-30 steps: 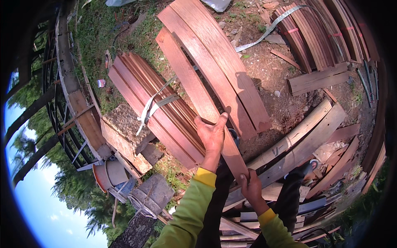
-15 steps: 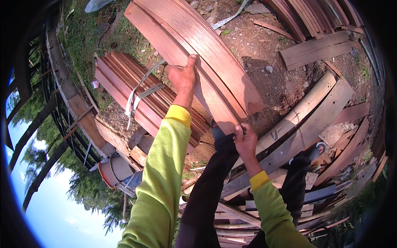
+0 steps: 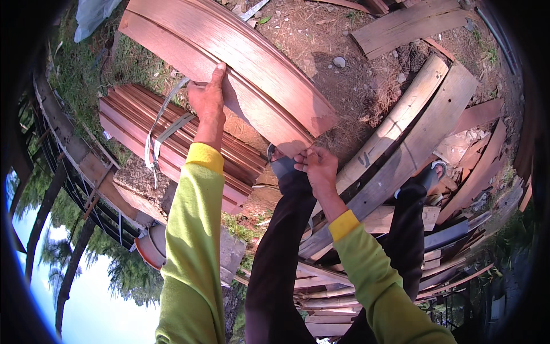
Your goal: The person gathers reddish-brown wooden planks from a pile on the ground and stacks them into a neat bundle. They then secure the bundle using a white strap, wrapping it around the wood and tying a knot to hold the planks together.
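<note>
A long, thin reddish-brown wooden board (image 3: 258, 117) lies slantwise against a stack of similar boards (image 3: 269, 69). My left hand (image 3: 207, 106) is closed on its left edge, thumb on the upper face and fingers out of sight beneath. At the board's near end, my right hand (image 3: 319, 170) pinches the corner between thumb and curled fingers. The board's end projects nearer to me than the stack's. Left of my left hand rests a bundle of reddish boards (image 3: 183, 155), bound with a pale flat strap (image 3: 172, 127).
A rounded timber (image 3: 395, 126) and a grey weathered plank (image 3: 412, 149) lie to the right. More scrap boards (image 3: 478, 172) are beyond them. Behind the left forearm shows an orange-rimmed bucket (image 3: 150, 247). A loose plank (image 3: 401, 28) lies on the dirt at upper right.
The view has shifted, so the boards and both hands appear further left and higher. My right hand has changed from curled over the board's end to a pinch at its corner. The left keeps its hold.
</note>
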Available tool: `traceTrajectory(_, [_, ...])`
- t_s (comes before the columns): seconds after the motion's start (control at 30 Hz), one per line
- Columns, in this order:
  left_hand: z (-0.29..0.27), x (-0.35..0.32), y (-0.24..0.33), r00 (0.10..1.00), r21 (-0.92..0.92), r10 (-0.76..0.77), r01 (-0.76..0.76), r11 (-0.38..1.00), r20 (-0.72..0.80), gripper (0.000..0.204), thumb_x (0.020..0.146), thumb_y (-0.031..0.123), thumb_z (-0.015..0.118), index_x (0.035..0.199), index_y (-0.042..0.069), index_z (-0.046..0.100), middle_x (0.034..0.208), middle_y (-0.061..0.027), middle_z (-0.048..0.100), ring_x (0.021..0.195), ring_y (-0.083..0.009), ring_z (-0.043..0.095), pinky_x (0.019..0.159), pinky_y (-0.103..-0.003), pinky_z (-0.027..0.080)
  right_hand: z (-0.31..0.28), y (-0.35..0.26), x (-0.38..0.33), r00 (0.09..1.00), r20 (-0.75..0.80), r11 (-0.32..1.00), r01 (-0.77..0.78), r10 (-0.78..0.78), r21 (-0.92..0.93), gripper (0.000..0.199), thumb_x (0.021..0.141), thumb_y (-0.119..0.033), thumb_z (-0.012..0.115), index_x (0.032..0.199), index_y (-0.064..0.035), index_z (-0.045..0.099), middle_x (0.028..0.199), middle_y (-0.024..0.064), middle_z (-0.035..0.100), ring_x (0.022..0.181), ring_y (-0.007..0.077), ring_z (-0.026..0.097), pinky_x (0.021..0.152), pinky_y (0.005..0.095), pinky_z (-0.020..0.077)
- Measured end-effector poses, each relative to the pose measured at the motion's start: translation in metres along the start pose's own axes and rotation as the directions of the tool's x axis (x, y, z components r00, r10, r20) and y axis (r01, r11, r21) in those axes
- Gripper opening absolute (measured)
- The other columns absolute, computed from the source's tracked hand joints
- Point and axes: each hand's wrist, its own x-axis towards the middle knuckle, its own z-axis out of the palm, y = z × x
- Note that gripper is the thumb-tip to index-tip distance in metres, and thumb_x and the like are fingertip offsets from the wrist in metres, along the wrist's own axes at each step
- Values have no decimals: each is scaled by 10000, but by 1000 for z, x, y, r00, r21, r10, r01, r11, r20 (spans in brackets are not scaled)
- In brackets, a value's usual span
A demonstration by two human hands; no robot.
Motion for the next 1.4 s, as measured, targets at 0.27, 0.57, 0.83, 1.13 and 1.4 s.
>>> traceTrajectory(0.27, [-1,-38,-9,933,-404,-279,351,845,227,778,870,435,658,1453,141,235,1408,-103,401,1270,-272,413,1008,-444,390,-41,-37,37,707,72,444,516,-703,-732,217,910,-100,512,1066,45,553,1007,219,593,849,391,603,740,401,500])
traceTrajectory(0.57, [11,-44,-23,947,-515,-179,298,804,269,783,844,295,718,1427,96,234,1385,-123,402,1277,-240,399,1094,-376,338,45,-97,64,766,448,225,589,-462,-776,479,939,-217,478,1404,-168,375,1367,197,408,1264,412,390,1017,560,323])
traceTrajectory(0.83, [6,-42,-29,944,-496,-74,235,836,322,690,843,267,722,1354,100,289,1366,-127,418,1283,-248,398,1073,-424,368,41,-103,67,757,531,174,623,-380,-763,522,938,-192,468,1442,-212,332,1408,192,367,1290,427,364,1033,566,312])
traceTrajectory(1.13, [-24,-90,0,893,-155,-365,413,897,265,1129,752,548,731,1504,219,-44,1537,-193,162,1390,-413,216,1030,-625,271,-24,-99,44,761,412,324,606,-502,-726,501,942,-226,473,1398,-74,331,1328,217,459,1184,404,476,969,484,409])
traceTrajectory(1.4, [-128,-253,10,678,422,-543,359,833,496,626,874,394,663,1358,68,438,1247,-111,550,1115,-205,520,895,-389,444,-251,-144,-120,963,269,191,270,-35,-944,367,908,-227,501,1191,5,494,1034,228,620,946,417,608,824,512,473])
